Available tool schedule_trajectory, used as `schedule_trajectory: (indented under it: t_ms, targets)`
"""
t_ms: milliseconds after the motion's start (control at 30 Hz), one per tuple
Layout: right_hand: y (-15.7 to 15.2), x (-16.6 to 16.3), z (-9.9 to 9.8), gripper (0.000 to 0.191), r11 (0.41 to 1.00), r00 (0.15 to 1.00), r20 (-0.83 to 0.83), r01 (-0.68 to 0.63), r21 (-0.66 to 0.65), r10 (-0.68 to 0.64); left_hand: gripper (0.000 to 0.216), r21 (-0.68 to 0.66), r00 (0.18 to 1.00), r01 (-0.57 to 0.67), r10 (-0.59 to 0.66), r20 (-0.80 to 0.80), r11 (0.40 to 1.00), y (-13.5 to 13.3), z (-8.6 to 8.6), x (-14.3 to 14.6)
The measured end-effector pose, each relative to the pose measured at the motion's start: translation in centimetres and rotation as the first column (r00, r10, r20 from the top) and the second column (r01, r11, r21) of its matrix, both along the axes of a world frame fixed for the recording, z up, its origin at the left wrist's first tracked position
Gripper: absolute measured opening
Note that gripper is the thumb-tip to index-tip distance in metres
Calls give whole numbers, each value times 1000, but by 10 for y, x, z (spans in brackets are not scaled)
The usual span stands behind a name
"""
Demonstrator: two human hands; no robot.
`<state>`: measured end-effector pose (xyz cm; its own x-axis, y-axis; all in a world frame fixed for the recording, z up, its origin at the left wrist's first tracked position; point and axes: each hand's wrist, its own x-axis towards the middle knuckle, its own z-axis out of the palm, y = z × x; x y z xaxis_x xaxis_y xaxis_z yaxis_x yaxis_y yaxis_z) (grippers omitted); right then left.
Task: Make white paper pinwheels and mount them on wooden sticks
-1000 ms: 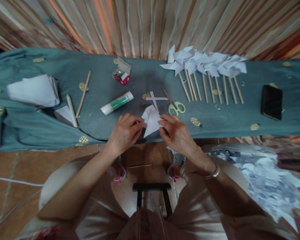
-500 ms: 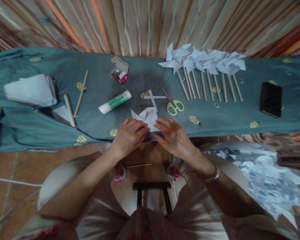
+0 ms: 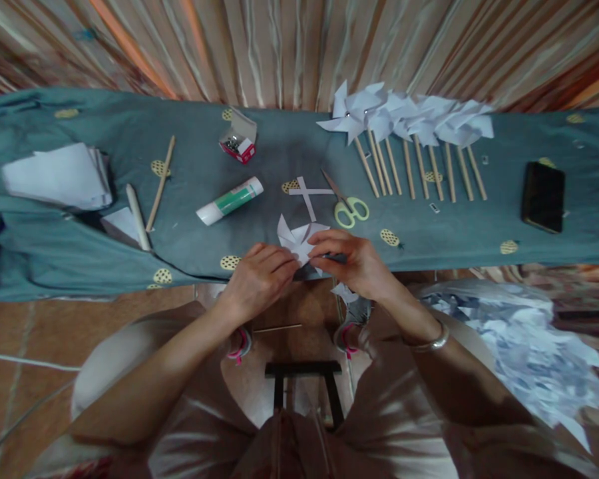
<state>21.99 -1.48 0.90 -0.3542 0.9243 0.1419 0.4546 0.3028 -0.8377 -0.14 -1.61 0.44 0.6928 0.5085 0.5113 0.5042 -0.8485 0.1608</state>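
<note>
Far to the left of the scissors (image 3: 351, 211), a stack of paper (image 3: 54, 176) lay on the cloth-covered tabletop (image 3: 279, 143). A wooden stick (image 3: 160, 183) and then a glue stick (image 3: 229, 200) lay closer to the scissors on that same side.

The left hand (image 3: 259, 276) came in from the near edge, down and to the left of the scissors. Its forearm angled up from the lap, the wrist was straight and the back of the hand faced up. The fingers were curled, and its grip was closed on the near left edge of the folded paper (image 3: 297, 238).

The folded paper sat just to the near left of the scissors, at the tabletop's front edge. It lay between the two grips, with its pointed flaps sticking out past the fingertips towards the scissors.

The right hand (image 3: 359, 263) lay directly below the scissors with the wrist bent inward, and a bracelet showed on the forearm. Its thumb and first fingers pinched the paper's right side, so both grips held the same piece. The fingertips of the two hands nearly met across it.

To the right of the scissors and further back lay a row of pinwheels (image 3: 409, 123) on sticks. A phone (image 3: 543, 197) lay well to the right.
</note>
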Motion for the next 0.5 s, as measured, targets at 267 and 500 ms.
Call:
schedule_trajectory:
  t_ms: [267,500]
  targets:
    - [1,-8,1,13,995,998,41,35,89,-38,11,-64,1000,-14,12,-22,998,-2,-1,0]
    - [2,-5,1,11,999,1000,22,-2,33,1,11,-98,1000,-19,21,17,995,-1,-4,0]
